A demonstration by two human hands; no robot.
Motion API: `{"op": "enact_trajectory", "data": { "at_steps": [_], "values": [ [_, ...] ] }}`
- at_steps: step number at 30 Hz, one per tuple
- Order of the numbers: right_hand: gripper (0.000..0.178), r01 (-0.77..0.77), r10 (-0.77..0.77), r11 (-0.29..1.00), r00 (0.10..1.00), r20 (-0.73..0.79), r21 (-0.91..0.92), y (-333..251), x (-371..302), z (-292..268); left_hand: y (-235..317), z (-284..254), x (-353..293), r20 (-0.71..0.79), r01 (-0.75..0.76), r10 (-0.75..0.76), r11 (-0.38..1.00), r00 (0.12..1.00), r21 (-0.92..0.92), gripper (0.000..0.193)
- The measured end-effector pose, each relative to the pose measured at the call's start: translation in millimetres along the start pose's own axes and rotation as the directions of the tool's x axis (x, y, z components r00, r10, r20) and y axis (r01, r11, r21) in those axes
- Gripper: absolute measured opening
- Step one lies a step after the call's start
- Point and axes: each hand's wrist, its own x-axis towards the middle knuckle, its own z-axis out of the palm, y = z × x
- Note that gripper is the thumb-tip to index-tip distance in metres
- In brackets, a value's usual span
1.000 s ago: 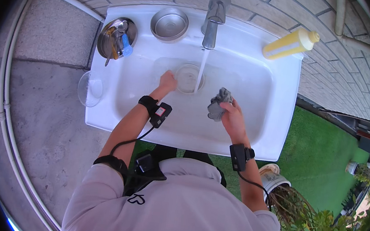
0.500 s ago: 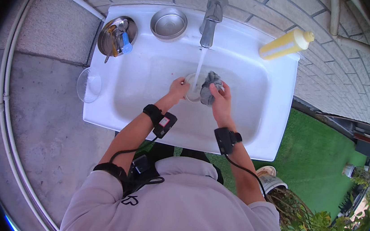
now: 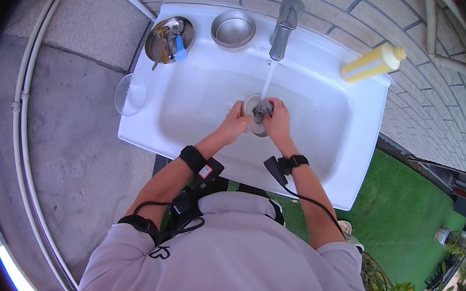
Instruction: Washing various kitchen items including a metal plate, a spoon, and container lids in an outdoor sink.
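Note:
My left hand (image 3: 236, 122) is closed on the left rim of a small, round, pale dish (image 3: 256, 128) over the sink basin (image 3: 200, 136). In my right hand (image 3: 278, 123) is a crumpled grey cloth (image 3: 261, 110), pressed inside the dish. Fingers and cloth cover part of the dish. Just above, a thin stream of water (image 3: 269, 78) falls from the chrome tap (image 3: 281, 37) toward the dish and cloth.
On the sink's back ledge stand a round metal pan (image 3: 233, 29) and a yellow bottle (image 3: 373, 64). At the back left corner, a metal bowl (image 3: 154, 42) holds several utensils, including a blue measuring spoon (image 3: 180, 50). A clear plastic bowl (image 3: 131, 95) sits on the left edge.
My right hand has brought the cloth leftward and down into the dish, where it was held up beside it before. The whole view has shifted slightly.

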Motion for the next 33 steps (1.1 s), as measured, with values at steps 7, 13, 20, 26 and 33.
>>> {"op": "enact_trajectory", "data": {
  "at_steps": [7, 13, 20, 26, 33],
  "values": [
    [0.037, 0.155, -0.155, 0.948, 0.988, -0.023, 0.279, -42, -4, 5, 35, -14, 0, 0.233, 0.2, -0.116, 0.903, 0.966, -0.38, 0.043],
    [0.041, 0.268, -0.271, 0.954, 0.963, 0.0, 0.134, -23, -11, 8, 43, -13, -7, 0.288, 0.206, -0.082, 0.879, 0.954, -0.431, 0.041],
    [0.054, -0.338, -0.009, 0.595, 0.904, 0.427, 0.729, -46, -13, 28, 19, -51, -13, 0.028, 0.076, -0.071, 0.899, 0.997, -0.43, 0.042],
    [0.033, -0.367, 0.277, 0.897, 0.901, 0.335, 0.247, 14, 10, 9, 37, -85, -35, -0.105, -0.014, -0.053, 0.834, 0.993, -0.551, 0.037],
    [0.036, 0.025, 0.172, 0.913, 0.88, 0.442, -0.406, 66, 26, 49, 48, -118, -59, -0.159, -0.04, -0.063, 0.818, 0.985, -0.573, 0.045]
  ]
}}
